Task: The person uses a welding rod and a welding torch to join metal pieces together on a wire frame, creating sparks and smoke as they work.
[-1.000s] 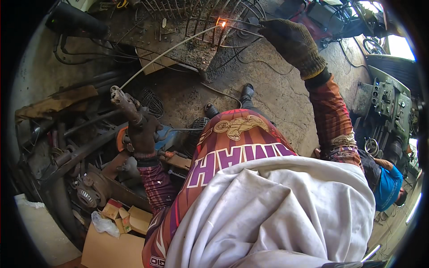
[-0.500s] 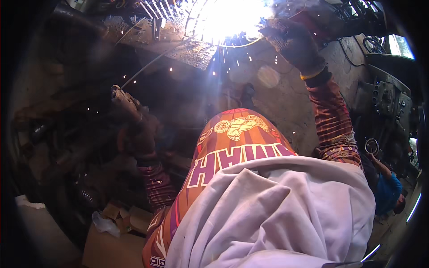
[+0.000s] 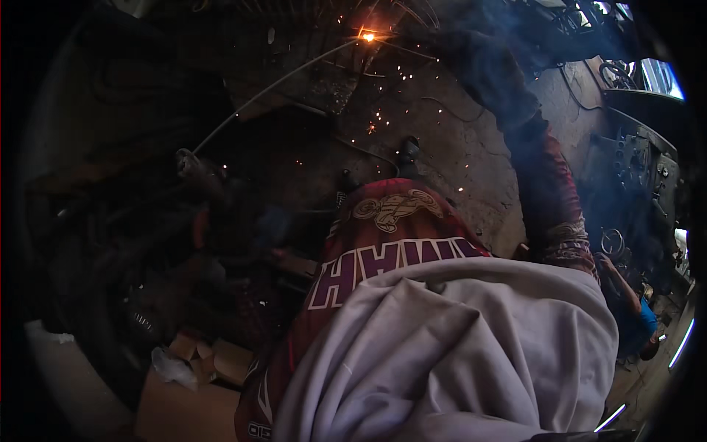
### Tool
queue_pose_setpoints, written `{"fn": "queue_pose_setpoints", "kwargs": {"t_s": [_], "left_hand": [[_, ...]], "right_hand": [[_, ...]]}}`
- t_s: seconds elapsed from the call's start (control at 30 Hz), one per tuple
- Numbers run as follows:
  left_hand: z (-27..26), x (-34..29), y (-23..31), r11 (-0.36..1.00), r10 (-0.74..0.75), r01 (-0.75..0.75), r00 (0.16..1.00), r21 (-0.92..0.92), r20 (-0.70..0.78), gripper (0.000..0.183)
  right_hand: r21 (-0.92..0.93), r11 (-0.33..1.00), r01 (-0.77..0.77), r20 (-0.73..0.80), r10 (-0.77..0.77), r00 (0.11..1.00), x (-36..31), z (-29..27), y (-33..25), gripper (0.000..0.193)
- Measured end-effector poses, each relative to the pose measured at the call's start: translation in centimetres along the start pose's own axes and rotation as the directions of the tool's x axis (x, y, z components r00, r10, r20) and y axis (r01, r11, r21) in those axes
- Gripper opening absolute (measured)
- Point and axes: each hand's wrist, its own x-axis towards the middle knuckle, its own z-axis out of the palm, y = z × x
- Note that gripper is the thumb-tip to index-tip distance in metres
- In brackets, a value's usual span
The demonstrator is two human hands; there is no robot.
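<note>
My left hand [image 3: 200, 174], dim in the shadow, is closed around one end of a long thin metal rod [image 3: 259, 96]. That rod arcs up and away to a small glowing orange spot [image 3: 369, 37] at the top, where sparks fall. My right hand [image 3: 482, 68], in a dark glove, is at the upper right beside the glow, half lost in smoke and shadow. Its fingers appear curled, but what they grip is too dark to name. Beneath the glow lies a dark metal plate [image 3: 328, 94], with several thin bars [image 3: 272, 9] beyond it.
Bluish smoke drifts around my right arm. A grey machine [image 3: 648, 166] stands at the right, with a person in blue [image 3: 639, 324] nearby. Cables [image 3: 578, 92] run over the floor. At lower left are a cardboard box [image 3: 188, 412] and a plastic bag [image 3: 175, 368].
The blinding white arc has shrunk to a small orange glow and the scene has darkened. Smoke now surrounds my right arm. My left hand has lowered slightly with the rod.
</note>
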Motion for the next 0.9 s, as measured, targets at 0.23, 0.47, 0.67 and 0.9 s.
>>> {"fn": "queue_pose_setpoints", "kwargs": {"t_s": [0.23,0.47,0.67,0.9], "left_hand": [[-0.5,0.3,-0.4,1.0,-0.001,0.001,0.991,-0.002,0.13,0.004],[-0.2,0.4,6.6,0.883,-0.347,0.371,0.929,-0.288,0.132,0.004],[0.0,0.3,5.0,0.881,-0.322,0.35,0.937,-0.32,0.139,0.006],[0.7,0.3,-3.3,0.998,-0.063,0.063,0.998,0.001,-0.017,0.047]], "right_hand": [[0.176,0.978,-0.116,0.074,0.105,0.992,0.7,-1.0,-1.9,0.017],[-0.066,0.997,-0.048,0.054,0.052,0.997,0.8,-0.9,-2.0,0.022],[-0.193,0.981,-0.033,0.083,0.049,0.995,0.8,-1.0,-2.7,0.024],[-0.25,0.947,0.204,-0.006,-0.212,0.977,-2.7,1.2,4.5,0.035]]}}
